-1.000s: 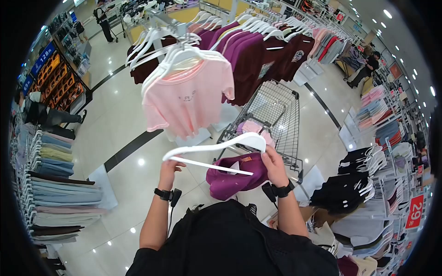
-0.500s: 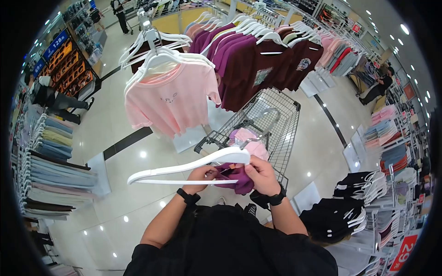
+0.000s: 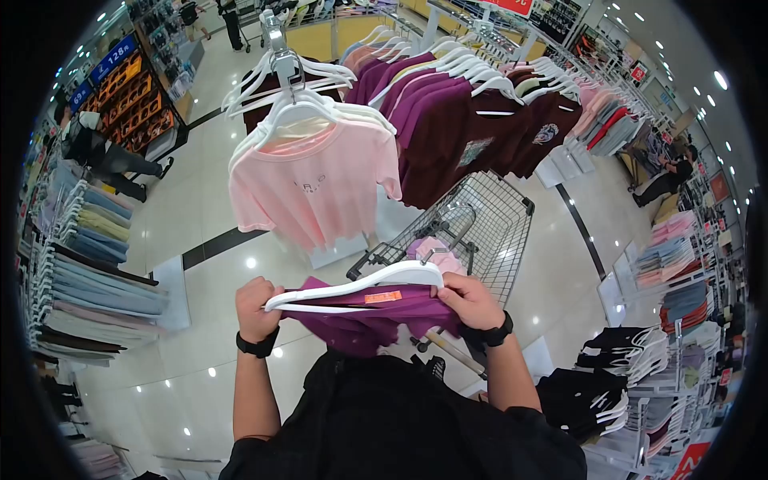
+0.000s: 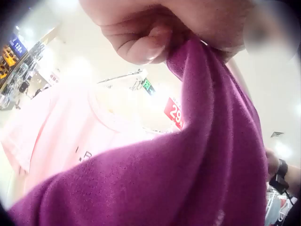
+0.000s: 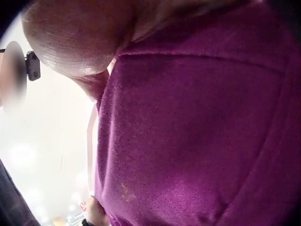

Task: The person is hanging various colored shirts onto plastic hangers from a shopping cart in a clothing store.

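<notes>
A white hanger [image 3: 392, 275] with a metal hook lies across the front of the body, its left end inside the neckline of a purple shirt [image 3: 352, 330]. An orange label [image 3: 382, 297] shows at the collar. At the hanger's left end my left hand [image 3: 258, 308] grips the stretched collar; in the left wrist view its fingers [image 4: 153, 44] pinch the purple cloth, which hangs below. My right hand [image 3: 478, 302] holds the hanger's hook side and the shirt together, thumb on top. The right wrist view is mostly filled by purple cloth [image 5: 188, 127].
A shopping cart [image 3: 500, 240] with pink and purple clothes [image 3: 436, 254] stands just ahead. Beyond it are a pink T-shirt [image 3: 312, 184] on a rack and maroon shirts [image 3: 464, 148]. Trousers [image 3: 104, 292] hang at left, black garments [image 3: 584, 392] at right.
My left hand moved from the hanger's tip to the collar, then pulled it left over the hanger's end. The shirt went from bunched to spread out. My right hand kept its hold.
</notes>
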### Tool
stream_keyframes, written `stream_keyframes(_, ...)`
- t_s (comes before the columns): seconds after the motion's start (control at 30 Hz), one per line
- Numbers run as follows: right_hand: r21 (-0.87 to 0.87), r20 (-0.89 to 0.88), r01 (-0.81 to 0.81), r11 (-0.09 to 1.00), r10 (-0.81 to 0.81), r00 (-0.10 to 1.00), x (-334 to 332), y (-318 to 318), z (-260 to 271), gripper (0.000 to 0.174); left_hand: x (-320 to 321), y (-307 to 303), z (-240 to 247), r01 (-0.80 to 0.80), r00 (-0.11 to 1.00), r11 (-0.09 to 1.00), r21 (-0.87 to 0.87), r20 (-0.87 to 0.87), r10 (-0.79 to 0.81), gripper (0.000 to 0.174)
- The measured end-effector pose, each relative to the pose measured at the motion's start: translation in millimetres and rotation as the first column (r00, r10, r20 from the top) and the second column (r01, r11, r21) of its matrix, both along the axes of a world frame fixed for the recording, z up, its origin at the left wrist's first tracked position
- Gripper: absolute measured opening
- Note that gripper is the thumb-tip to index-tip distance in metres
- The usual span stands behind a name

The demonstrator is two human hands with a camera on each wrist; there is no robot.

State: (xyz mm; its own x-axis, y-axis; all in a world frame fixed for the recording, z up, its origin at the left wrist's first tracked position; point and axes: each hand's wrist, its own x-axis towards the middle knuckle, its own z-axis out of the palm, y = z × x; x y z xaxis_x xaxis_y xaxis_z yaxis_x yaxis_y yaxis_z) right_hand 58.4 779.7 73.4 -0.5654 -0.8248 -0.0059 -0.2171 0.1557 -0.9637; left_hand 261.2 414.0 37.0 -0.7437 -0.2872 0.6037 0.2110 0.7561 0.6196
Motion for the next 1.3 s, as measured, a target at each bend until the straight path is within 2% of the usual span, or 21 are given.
stream_keyframes(0.17, 0.016, -0.021, 0.034, 0.999, -0.034, 0.999, -11, -41, -11, 0.019, -12, -49, 12, 0.048, 0.999, 0.996, -0.077, 0.019, -0.047, 0.028)
stream_keyframes(0.27, -0.028, -0.070, 0.187, 0.982, -0.189, 0.980, -20, -69, -13, 0.025, -17, -71, 6, -0.043, 0.995, 0.988, 0.148, 0.095, 0.029, 0.030)
stream_keyframes(0.4, 0.034, -0.043, 0.184, 0.982, -0.183, 0.982, -35, -104, -24, 0.025, -28, -118, -10, -0.026, 0.994, 0.978, 0.208, 0.111, 0.003, 0.030)
stream_keyframes(0.5, 0.157, -0.104, 0.106, 0.982, -0.090, 0.991, -39, -131, -29, 0.020, -38, -147, -5, -0.013, 0.994, 0.977, 0.211, 0.112, -0.011, 0.030)
stream_keyframes(0.6, 0.182, -0.154, 0.101, 0.978, -0.073, 0.985, -37, -161, -27, 0.020, -57, -152, 7, 0.120, 0.991, 0.973, 0.197, 0.037, -0.129, 0.031)
stream_keyframes(0.63, 0.190, -0.140, 0.104, 0.976, -0.077, 0.987, -35, -167, -26, 0.019, -61, -150, 5, 0.153, 0.981, 0.954, 0.257, 0.077, -0.178, 0.029)
stream_keyframes(0.7, 0.200, -0.132, 0.113, 0.973, -0.087, 0.987, -35, -179, -25, 0.018, -75, -152, 8, 0.300, 0.947, 0.946, 0.121, 0.083, -0.311, 0.012)
stream_keyframes(0.73, 0.148, -0.134, 0.135, 0.980, -0.115, 0.984, -35, -184, -23, 0.018, -84, -152, 14, 0.307, 0.945, 0.944, 0.122, 0.078, -0.317, 0.012)
stream_keyframes(0.77, 0.097, -0.134, 0.156, 0.983, -0.143, 0.981, -36, -188, -22, 0.021, -91, -151, 22, 0.230, 0.970, 0.967, 0.109, 0.058, -0.238, 0.007)
stream_keyframes(0.8, 0.099, -0.136, 0.165, 0.981, -0.151, 0.979, -36, -192, -21, 0.021, -94, -153, 26, 0.153, 0.987, 0.983, 0.098, 0.040, -0.157, 0.016)
stream_keyframes(0.83, -0.007, 0.005, 0.216, 0.976, -0.216, 0.976, -37, -196, -20, 0.025, -94, -164, 22, 0.161, 0.985, 0.982, 0.100, 0.039, -0.166, 0.016)
stream_keyframes(0.87, -0.107, 0.149, 0.278, 0.955, -0.261, 0.954, -40, -200, -19, 0.030, -92, -179, 15, 0.176, 0.967, 0.969, 0.173, 0.153, -0.203, 0.027)
stream_keyframes(0.9, -0.109, 0.076, 0.276, 0.955, -0.269, 0.960, -49, -201, -15, 0.032, -93, -188, 15, 0.180, 0.935, 0.953, 0.244, 0.259, -0.243, 0.037)
stream_keyframes(0.93, -0.131, 0.076, 0.271, 0.954, -0.263, 0.962, -53, -203, -9, 0.032, -92, -191, 21, 0.134, 0.908, 0.933, 0.335, 0.336, -0.251, 0.034)
stream_keyframes(0.97, -0.153, 0.075, 0.263, 0.952, -0.255, 0.964, -58, -204, -2, 0.032, -92, -197, 20, 0.138, 0.910, 0.933, 0.332, 0.329, -0.252, 0.034)
stream_keyframes(1.03, -0.172, 0.008, 0.225, 0.959, -0.227, 0.974, -65, -213, 17, 0.029, -93, -209, 20, 0.188, 0.890, 0.905, 0.382, 0.323, -0.321, 0.022)
stream_keyframes(1.07, -0.100, -0.040, 0.205, 0.974, -0.210, 0.977, -68, -219, 28, 0.027, -94, -212, 21, 0.186, 0.893, 0.906, 0.381, 0.318, -0.318, 0.022)
stream_keyframes(1.13, -0.002, -0.133, 0.185, 0.983, -0.183, 0.974, -74, -234, 41, 0.027, -101, -212, 37, 0.261, 0.888, 0.940, 0.218, 0.327, -0.323, 0.013)
stream_keyframes(1.17, -0.007, -0.135, 0.180, 0.984, -0.179, 0.974, -78, -244, 45, 0.027, -107, -212, 42, 0.258, 0.891, 0.942, 0.214, 0.325, -0.317, 0.013)
stream_keyframes(1.23, -0.051, -0.326, 0.197, 0.979, -0.203, 0.923, -84, -261, 52, 0.033, -122, -211, 51, 0.279, 0.916, 0.960, -0.007, 0.301, -0.264, 0.016)
stream_keyframes(1.3, -0.049, -0.317, 0.220, 0.974, -0.224, 0.922, -90, -270, 55, 0.036, -135, -209, 59, 0.272, 0.918, 0.962, -0.037, 0.311, -0.247, 0.019)
